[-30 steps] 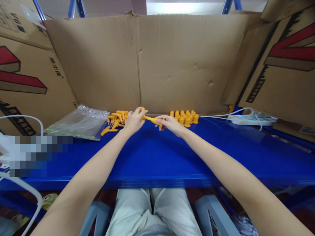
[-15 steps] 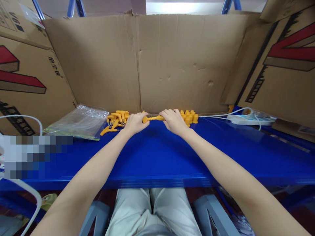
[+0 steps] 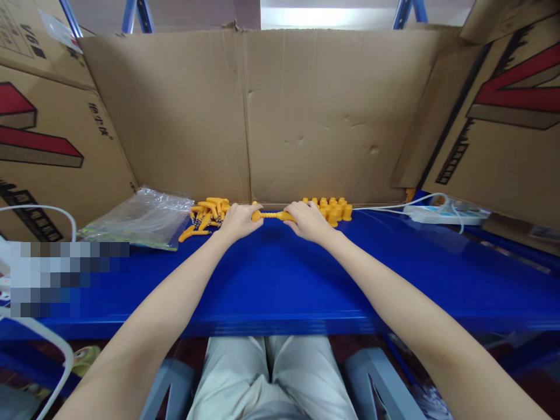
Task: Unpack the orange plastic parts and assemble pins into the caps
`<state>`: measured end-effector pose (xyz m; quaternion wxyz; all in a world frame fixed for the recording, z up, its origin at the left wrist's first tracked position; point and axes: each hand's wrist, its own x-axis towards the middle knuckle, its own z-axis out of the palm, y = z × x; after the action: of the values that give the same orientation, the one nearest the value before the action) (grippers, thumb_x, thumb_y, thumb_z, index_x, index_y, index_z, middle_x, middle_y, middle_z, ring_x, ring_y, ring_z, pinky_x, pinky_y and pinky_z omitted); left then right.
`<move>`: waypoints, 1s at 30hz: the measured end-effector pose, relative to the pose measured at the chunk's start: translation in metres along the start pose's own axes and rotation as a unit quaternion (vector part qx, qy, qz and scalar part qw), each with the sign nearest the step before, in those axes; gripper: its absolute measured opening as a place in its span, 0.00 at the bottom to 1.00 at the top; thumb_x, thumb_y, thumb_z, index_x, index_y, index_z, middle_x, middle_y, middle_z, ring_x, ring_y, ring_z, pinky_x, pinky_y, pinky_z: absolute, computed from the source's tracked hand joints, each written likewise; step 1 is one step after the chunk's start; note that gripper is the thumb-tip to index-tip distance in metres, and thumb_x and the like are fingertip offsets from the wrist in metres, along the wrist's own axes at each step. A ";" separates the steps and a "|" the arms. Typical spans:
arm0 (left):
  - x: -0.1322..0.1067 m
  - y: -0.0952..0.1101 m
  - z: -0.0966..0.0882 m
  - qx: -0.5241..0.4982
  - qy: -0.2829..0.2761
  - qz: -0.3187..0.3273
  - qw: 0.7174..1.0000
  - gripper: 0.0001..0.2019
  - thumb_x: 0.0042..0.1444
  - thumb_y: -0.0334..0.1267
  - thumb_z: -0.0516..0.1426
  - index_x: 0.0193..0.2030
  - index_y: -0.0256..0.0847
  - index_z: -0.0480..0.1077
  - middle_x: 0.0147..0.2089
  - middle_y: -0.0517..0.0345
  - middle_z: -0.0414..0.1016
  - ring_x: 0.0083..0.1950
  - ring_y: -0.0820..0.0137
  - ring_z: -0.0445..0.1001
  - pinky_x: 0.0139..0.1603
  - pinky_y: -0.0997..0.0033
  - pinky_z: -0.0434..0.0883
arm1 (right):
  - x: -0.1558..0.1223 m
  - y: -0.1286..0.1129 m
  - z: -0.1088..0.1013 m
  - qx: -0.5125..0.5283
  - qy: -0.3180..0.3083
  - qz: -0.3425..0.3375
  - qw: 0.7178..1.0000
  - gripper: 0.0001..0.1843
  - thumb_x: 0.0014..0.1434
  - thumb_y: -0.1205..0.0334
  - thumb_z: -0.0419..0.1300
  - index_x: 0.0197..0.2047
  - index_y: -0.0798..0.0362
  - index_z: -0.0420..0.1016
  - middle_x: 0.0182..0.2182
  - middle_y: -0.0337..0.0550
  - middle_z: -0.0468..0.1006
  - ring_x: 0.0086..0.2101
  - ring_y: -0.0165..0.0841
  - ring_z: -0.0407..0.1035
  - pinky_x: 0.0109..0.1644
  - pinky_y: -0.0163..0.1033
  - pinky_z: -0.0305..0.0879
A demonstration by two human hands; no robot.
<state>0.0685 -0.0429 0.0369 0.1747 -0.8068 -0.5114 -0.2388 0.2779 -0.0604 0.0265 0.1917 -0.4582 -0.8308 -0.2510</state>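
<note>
So, both my hands are up at the far edge of the tabletop [image 3: 280, 280], right against the cardboard wall [image 3: 306, 116], and there's one yellow ribbed stick [image 3: 273, 215] stretched between them. My left hand [image 3: 240, 220] is pinched shut on its knobby left end. My right hand [image 3: 308, 220] is curled closed over the other end, so I can't tell what that tip looks like or whether anything sits on it. The stick lies roughly level, just above or on the blue surface; from this angle I honestly can't say which. As for progress, it reads as early to me. The heap of yellow curved pieces [image 3: 205, 217] sits just left of my left hand and looks like a decent pile. The cluster of little yellow caps [image 3: 335, 209] stands upright just right of my right hand, packed close together. I don't see any separate spot with finished ones. The clear plastic bag [image 3: 140, 217] toward the far left corner lies flat, and I can't make out yellow parts inside it. So my guess is one piece in hand and pretty much the whole lot left. A white power strip [image 3: 441, 214] sits off at the far right, well apart from all this.
</note>
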 end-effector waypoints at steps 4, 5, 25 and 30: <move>0.001 -0.003 0.002 -0.006 0.004 -0.010 1.000 0.22 0.53 0.42 0.53 0.55 0.43 0.72 0.41 0.50 0.80 0.43 0.60 0.78 0.48 0.62 0.69 | -0.001 0.007 0.000 -0.003 0.036 0.009 0.999 0.09 0.60 0.66 0.52 0.44 0.56 0.66 0.41 0.51 0.75 0.41 0.41 0.66 0.42 0.41 0.48; 0.001 -0.005 0.003 -0.004 0.004 -0.017 1.000 0.22 0.53 0.42 0.53 0.54 0.43 0.72 0.41 0.50 0.80 0.43 0.60 0.78 0.48 0.62 0.69 | -0.001 0.009 0.001 0.002 0.044 0.013 0.999 0.09 0.60 0.67 0.51 0.44 0.56 0.66 0.41 0.51 0.75 0.41 0.41 0.66 0.42 0.41 0.48; 0.005 -0.057 0.006 0.012 0.059 -0.175 0.983 0.24 0.59 0.46 0.49 0.61 0.43 0.61 0.54 0.46 0.70 0.56 0.56 0.67 0.54 0.57 0.61 | -0.015 0.080 -0.041 -0.038 -0.099 0.416 0.903 0.18 0.55 0.60 0.55 0.46 0.60 0.73 0.43 0.60 0.75 0.46 0.47 0.69 0.46 0.47 0.61; 0.002 -0.071 0.014 0.021 0.025 -0.218 0.975 0.27 0.59 0.43 0.47 0.65 0.41 0.55 0.59 0.41 0.65 0.60 0.51 0.62 0.57 0.50 0.59 | -0.032 0.106 -0.028 -0.016 -0.200 0.496 0.845 0.24 0.51 0.65 0.58 0.52 0.60 0.71 0.49 0.62 0.74 0.50 0.47 0.69 0.48 0.46 0.63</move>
<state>0.0074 -0.0047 0.0288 0.1477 -0.6662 -0.6751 -0.2803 0.3874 -0.0498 0.0566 0.1126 -0.8527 -0.5086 -0.0383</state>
